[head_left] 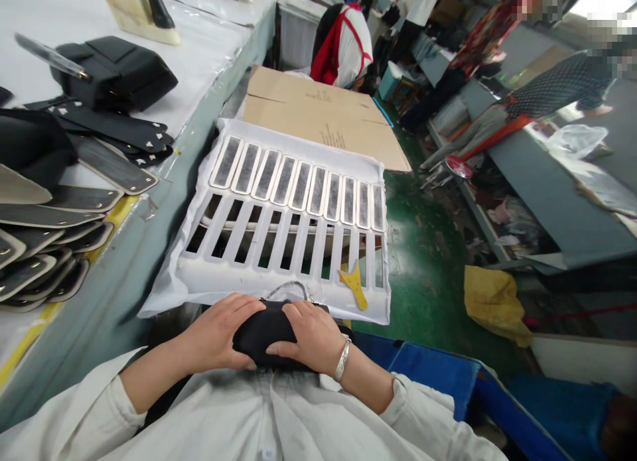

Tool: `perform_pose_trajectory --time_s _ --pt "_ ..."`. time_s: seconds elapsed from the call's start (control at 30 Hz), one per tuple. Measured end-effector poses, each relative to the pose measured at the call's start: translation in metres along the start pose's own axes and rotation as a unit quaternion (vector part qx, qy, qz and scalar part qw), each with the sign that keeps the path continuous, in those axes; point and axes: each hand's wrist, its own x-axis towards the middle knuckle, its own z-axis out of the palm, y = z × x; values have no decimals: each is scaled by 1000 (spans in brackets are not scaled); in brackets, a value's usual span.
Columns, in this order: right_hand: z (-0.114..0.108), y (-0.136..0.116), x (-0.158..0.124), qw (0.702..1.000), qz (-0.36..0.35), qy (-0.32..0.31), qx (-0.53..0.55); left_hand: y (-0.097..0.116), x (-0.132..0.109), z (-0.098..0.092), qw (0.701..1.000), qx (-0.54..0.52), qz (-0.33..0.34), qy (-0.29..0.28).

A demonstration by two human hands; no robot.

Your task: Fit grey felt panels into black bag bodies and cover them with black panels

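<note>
Both hands rest on a small black pouch (pixel 263 331) held against my lap. My left hand (pixel 219 331) curls over its left end with fingers closed on it. My right hand (pixel 311 335), with a silver bracelet at the wrist, wraps over its right side. A thin metal chain (pixel 288 287) loops out from the top of the pouch. Just beyond lies a white slotted rack (pixel 293 235), its far row filled with several grey strips in pale frames (pixel 298 182). A yellow plastic tool (pixel 355 283) lies on the rack's near right edge.
A worktable (pixel 124 262) on the left carries stacked dark leather pieces (pixel 44 242), a black bag (pixel 117 69) and a pen. Flattened cardboard (pixel 318 113) lies beyond the rack. A blue crate (pixel 438 375) stands at my right. Other people work at the back and right.
</note>
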Motion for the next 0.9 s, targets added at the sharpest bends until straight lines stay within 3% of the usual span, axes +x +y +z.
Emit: perform_pose_trajectory --time_s 0.3,0.53,0.8,0.9 --pt "3 -3 12 999 28 11 -29 -5 -2 4 1000 -18 -3 12" --pt "8 -6 14 997 43 42 -37 -1 -6 7 997 -49 -46 46" --pt "17 -13 -11 984 -5 167 -57 1 -6 6 997 -34 -33 62" --pt "19 -14 -5 983 8 164 -77 0 1 7 999 6 -7 48"
